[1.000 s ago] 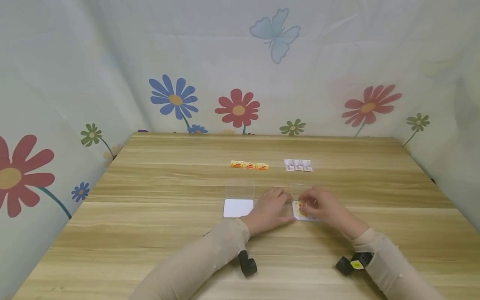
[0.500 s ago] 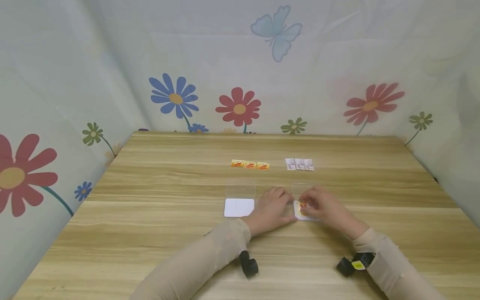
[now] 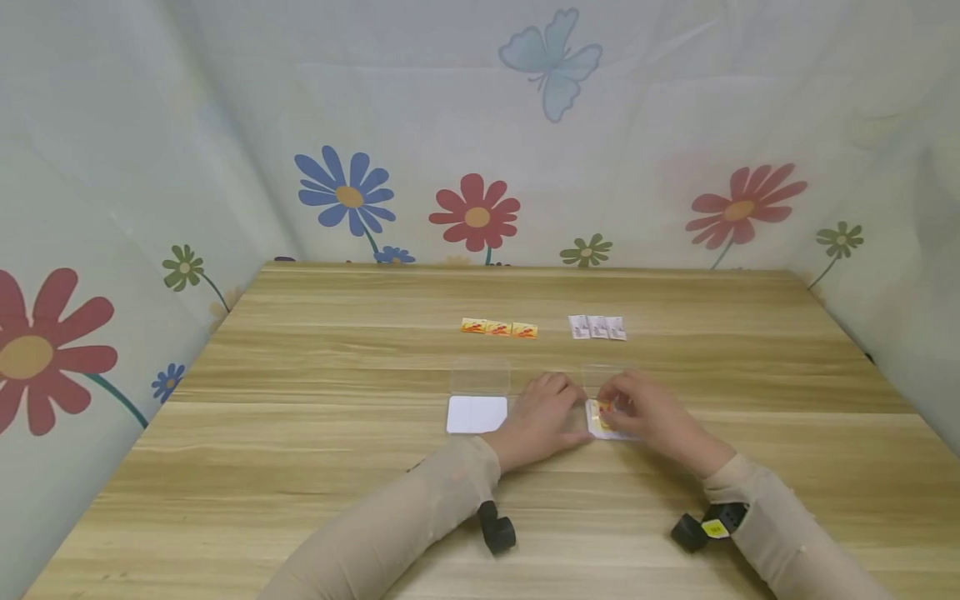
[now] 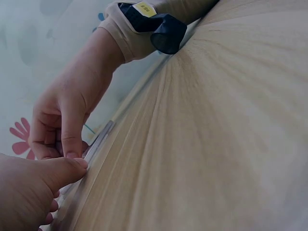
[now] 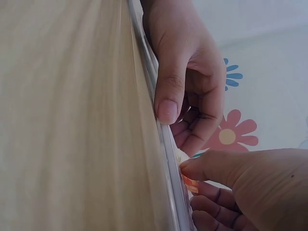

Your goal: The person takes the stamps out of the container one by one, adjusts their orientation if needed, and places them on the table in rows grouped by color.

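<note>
In the head view my right hand [image 3: 660, 421] pinches a small yellow-and-red packet [image 3: 602, 411] close over the white bottom of a shallow clear-lidded box [image 3: 604, 435]. The right wrist view shows the packet's orange-red edge [image 5: 191, 185] under my thumb; much of the packet is hidden by the fingers. My left hand [image 3: 542, 421] holds the same box at its left side, its thumb at the near corner and its fingertips by the hinge. The box's transparent lid [image 3: 597, 377] lies folded back. Its right part is covered by my right hand.
Left of my left hand lies a second open box with a white bottom [image 3: 477, 415] and a clear lid [image 3: 480, 377]. Farther back, three yellow-and-red packets [image 3: 498, 328] lie in a row, beside three white-and-purple packets [image 3: 597, 327]. A flower-printed cloth [image 3: 622, 125] hangs behind the wooden table [image 3: 337, 333].
</note>
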{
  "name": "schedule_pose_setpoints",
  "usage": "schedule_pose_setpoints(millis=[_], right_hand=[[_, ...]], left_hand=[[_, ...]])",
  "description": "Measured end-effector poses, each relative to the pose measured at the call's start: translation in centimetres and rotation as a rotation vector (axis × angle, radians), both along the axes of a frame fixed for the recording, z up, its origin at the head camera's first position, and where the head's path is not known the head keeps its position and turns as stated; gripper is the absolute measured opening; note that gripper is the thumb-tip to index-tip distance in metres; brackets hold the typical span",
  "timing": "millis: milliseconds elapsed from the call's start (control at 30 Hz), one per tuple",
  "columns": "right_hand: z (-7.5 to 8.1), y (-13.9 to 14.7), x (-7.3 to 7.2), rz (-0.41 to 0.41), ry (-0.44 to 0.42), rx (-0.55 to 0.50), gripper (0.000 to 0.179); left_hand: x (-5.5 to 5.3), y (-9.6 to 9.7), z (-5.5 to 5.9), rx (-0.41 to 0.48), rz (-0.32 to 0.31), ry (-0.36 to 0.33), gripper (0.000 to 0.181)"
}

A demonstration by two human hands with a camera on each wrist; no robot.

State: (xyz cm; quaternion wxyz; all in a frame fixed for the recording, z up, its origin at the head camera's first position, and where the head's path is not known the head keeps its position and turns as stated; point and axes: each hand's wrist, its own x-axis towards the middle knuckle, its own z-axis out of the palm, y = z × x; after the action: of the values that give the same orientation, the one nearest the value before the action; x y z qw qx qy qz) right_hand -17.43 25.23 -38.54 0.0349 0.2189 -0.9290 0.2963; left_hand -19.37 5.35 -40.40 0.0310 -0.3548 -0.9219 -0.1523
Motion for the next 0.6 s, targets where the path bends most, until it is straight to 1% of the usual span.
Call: schedule_pose_setpoints(millis=[433,600], right_hand=[[-0.64,-0.20,-0.18,0.007,0.077,-0.004,0.012],[-0.79,-0.21,-0.23,0.004,0.083,-0.006,0.014]], left_hand=[[0.04,-0.09,-0.02,0.008,-0.007,-0.004,0.049],[0.08,-0.16,0.01,0.007,-0.008,-0.004,0.048]])
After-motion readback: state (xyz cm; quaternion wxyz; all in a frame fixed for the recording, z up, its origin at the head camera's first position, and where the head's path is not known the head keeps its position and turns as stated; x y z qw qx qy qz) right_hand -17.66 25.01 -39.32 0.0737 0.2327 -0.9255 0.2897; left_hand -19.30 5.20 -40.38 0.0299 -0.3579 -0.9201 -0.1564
